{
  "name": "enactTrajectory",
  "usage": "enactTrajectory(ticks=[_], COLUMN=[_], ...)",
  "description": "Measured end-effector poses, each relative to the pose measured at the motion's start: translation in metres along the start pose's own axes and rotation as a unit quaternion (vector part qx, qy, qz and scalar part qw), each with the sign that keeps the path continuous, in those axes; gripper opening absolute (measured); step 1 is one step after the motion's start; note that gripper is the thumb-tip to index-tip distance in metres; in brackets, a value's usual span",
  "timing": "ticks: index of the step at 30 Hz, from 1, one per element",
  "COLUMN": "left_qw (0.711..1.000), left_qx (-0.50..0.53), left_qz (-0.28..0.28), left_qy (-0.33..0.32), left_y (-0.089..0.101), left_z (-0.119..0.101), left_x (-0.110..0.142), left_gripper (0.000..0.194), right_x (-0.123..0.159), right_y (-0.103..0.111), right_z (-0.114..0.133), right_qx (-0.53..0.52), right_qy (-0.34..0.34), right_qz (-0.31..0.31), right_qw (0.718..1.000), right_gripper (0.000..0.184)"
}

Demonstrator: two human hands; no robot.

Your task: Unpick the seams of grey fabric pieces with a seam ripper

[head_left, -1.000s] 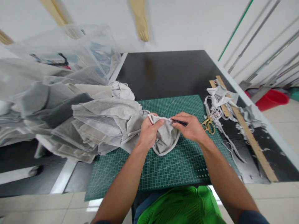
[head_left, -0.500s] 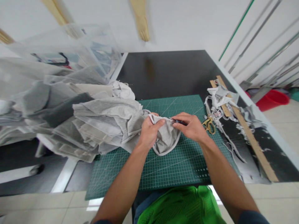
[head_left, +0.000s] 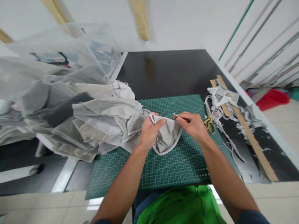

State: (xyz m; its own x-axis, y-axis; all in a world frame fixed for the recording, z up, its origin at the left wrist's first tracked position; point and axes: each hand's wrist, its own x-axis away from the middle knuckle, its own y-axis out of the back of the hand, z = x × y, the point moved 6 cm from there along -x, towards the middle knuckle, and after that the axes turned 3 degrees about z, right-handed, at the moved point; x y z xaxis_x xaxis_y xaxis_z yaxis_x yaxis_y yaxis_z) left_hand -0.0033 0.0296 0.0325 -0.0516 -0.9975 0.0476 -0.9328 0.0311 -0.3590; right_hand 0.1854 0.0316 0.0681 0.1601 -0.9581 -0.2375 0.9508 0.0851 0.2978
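My left hand (head_left: 150, 130) is closed on a piece of light grey fabric (head_left: 166, 137) with a pale bound edge, its thumb pressing on top. The fabric runs on leftward into a crumpled heap of grey cloth (head_left: 109, 116). Between the fingers of my right hand (head_left: 192, 125) is a small dark-handled tool (head_left: 184, 119) with a thin metal tip; its exact kind is too small to tell. The tip points left, just above the fabric's upper right edge, and a tiny pale scrap (head_left: 174, 114) shows beside it. Both hands are over the green cutting mat (head_left: 173, 172).
Gold-handled scissors (head_left: 209, 124) lie at the mat's right edge. Beyond them are fabric scraps (head_left: 220, 95) and a long wooden ruler (head_left: 254, 143). Stacked grey cloth pieces (head_left: 35, 99) and a clear plastic box (head_left: 98, 46) stand at the left. A red bucket (head_left: 273, 99) is beyond the table.
My right hand has shifted slightly right, and the tool has turned so that its metal tip shows above the fabric edge. My left hand stays in place on the fabric.
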Motion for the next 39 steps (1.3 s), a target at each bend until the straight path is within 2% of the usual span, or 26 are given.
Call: enactTrajectory(ticks=[3,5,8,13,15,21,29,35,39], left_qw=[1.0,1.0,0.999,0.998,0.998,0.999,0.998,1.0,0.997], left_qx=[-0.017,-0.024,-0.031,-0.052,-0.049,-0.049,-0.052,0.011,0.049], left_qz=[0.0,-0.002,-0.004,0.018,0.019,0.017,0.016,0.018,0.03], left_qy=[-0.008,-0.009,-0.01,-0.015,-0.02,-0.015,-0.023,0.021,0.052], left_y=[0.002,0.003,0.003,0.001,0.0,-0.001,-0.001,-0.005,-0.009], left_z=[0.001,0.002,0.002,0.0,-0.001,-0.002,-0.004,-0.002,-0.001], left_x=[-0.001,-0.001,-0.001,-0.002,-0.001,-0.001,0.0,0.001,0.002], left_gripper=[0.04,0.039,0.039,0.034,0.033,0.034,0.032,0.031,0.027], right_x=[0.0,-0.001,-0.002,0.002,0.004,0.005,0.003,0.004,0.004], right_y=[0.01,0.013,0.01,-0.005,-0.009,-0.006,-0.004,-0.004,-0.005], right_z=[-0.014,-0.02,-0.017,0.008,0.013,0.006,0.012,0.014,0.018], right_qx=[-0.065,-0.065,-0.02,0.068,0.086,0.116,0.136,0.165,0.139], right_qy=[-0.047,-0.053,-0.036,0.033,0.041,0.017,0.068,0.085,0.105], right_qz=[-0.098,-0.124,-0.082,0.028,0.048,0.028,0.062,0.037,0.023], right_qw=[0.992,0.989,0.996,0.997,0.994,0.993,0.986,0.982,0.984], right_gripper=[0.039,0.046,0.047,0.037,0.037,0.025,0.031,0.03,0.026])
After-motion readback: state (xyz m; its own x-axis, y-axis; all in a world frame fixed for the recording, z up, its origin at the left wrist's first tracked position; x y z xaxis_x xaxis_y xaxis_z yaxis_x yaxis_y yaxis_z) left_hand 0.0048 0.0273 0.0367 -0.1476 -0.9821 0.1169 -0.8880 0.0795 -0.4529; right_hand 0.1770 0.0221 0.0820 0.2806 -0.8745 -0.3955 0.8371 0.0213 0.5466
